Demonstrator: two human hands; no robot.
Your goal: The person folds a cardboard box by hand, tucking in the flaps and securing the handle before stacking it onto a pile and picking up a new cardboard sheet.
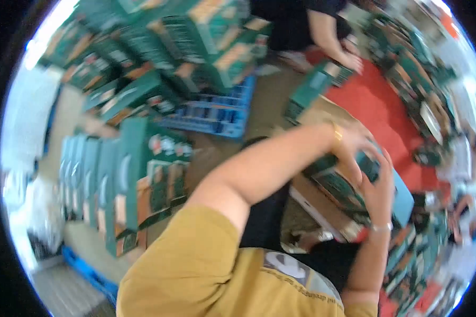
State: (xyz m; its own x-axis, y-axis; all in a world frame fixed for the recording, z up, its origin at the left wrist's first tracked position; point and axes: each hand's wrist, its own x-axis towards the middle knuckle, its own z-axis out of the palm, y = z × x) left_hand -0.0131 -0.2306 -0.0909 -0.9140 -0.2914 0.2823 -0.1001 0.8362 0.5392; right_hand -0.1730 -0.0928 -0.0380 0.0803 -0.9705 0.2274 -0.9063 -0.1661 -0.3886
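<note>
A green and light blue carton [403, 203] with tan parts is tilted in front of my body, over a brown cardboard piece [322, 203]. My left hand [354, 150], below a gold bracelet, is curled over the carton's top. My right hand [378, 193], above a silver bracelet, grips the same carton from the near side, its thumb close to the left thumb. Motion blur and the fingers themselves hide the exact contact. Just beyond lies another green box [309, 92], touched by another person's hand [351, 58].
Green handled boxes [135, 179] stand in a row at left. More green boxes [195, 42] are piled on a blue pallet [217, 113]. Red floor covering [391, 121] stretches to the right, edged by several stacked boxes [412, 68]. A person in dark clothes [285, 21] is at the far side.
</note>
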